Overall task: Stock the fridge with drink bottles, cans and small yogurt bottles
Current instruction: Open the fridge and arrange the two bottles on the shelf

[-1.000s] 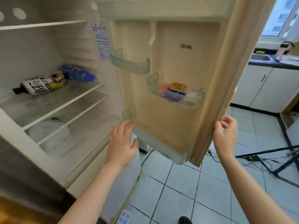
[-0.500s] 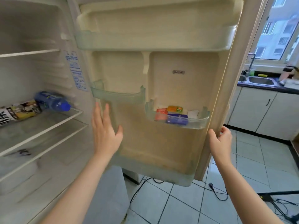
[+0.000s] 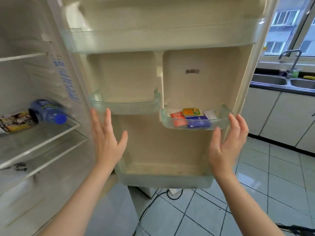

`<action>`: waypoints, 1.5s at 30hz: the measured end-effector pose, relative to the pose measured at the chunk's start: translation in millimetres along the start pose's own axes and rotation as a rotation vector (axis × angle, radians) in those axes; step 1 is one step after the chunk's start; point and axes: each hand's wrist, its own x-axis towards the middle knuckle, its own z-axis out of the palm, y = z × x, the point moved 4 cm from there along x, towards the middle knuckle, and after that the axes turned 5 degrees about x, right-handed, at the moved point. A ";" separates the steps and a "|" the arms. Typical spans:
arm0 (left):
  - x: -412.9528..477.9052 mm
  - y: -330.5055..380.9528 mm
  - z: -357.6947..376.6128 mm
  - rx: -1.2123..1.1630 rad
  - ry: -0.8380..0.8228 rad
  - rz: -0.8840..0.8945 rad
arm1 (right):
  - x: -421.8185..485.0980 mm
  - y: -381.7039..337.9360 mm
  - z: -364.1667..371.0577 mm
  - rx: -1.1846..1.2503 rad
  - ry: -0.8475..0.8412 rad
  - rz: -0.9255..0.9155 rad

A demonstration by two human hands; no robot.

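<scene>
The fridge stands open, its cream door (image 3: 201, 86) swung out in front of me. A blue bottle (image 3: 47, 111) lies on its side on a glass shelf (image 3: 51, 138) at the left, beside a bottle with a black and yellow label (image 3: 14, 122). My left hand (image 3: 107, 140) is raised with straight fingers just below the small left door bin (image 3: 124, 104), holding nothing. My right hand (image 3: 228, 143) hangs open, fingers relaxed, below the right door bin (image 3: 219, 124), apart from the door edge.
The right door bin holds several small packets (image 3: 190, 116). A wide upper door bin (image 3: 153, 41) and a bottom door bin (image 3: 165, 181) hold nothing. At the right are white cabinets (image 3: 276, 114), a steel sink (image 3: 272, 80) and a tiled floor with cables (image 3: 170, 195).
My view rose and moved closer to the door. My right hand came off the door's edge and opened in front of it. My left hand lifted to just under the left bin.
</scene>
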 end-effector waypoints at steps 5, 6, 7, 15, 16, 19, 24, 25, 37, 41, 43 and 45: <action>8.2 0.5 7.9 0.039 -0.024 0.071 | 2.6 -27.9 54.1 -0.304 -0.232 -0.350; 10.1 0.1 9.7 0.041 -0.030 0.079 | 3.1 -28.7 63.7 -0.340 -0.285 -0.359; 11.8 -0.5 11.3 0.049 -0.021 0.089 | 5.2 -27.6 71.7 -0.374 -0.328 -0.356; 20.5 -6.6 18.4 0.026 -0.032 0.134 | 31.5 -0.3 105.0 -0.614 -0.446 -0.261; 21.6 -7.4 17.9 0.031 -0.040 0.147 | 32.7 1.8 108.6 -0.619 -0.449 -0.259; 23.7 -7.7 16.0 0.081 -0.064 0.168 | 38.7 9.0 116.9 -0.607 -0.469 -0.239; 27.6 -4.1 9.3 0.115 -0.089 0.170 | 46.2 16.3 125.6 -0.575 -0.497 -0.239; 28.4 -2.9 7.5 0.118 -0.098 0.166 | 47.1 17.5 127.4 -0.573 -0.507 -0.233; 10.1 -62.1 -59.9 0.222 -0.083 0.006 | -9.7 -61.6 155.5 0.054 -0.415 -0.481; -3.9 -123.2 -96.8 0.313 -0.068 -0.163 | -60.0 -98.7 187.3 0.218 -0.555 -0.555; -8.6 -155.9 -111.9 0.342 -0.076 -0.259 | -85.2 -109.7 211.1 0.237 -0.703 -0.552; -12.3 -190.1 -123.3 0.338 -0.052 -0.392 | -106.5 -116.6 239.3 0.229 -0.850 -0.522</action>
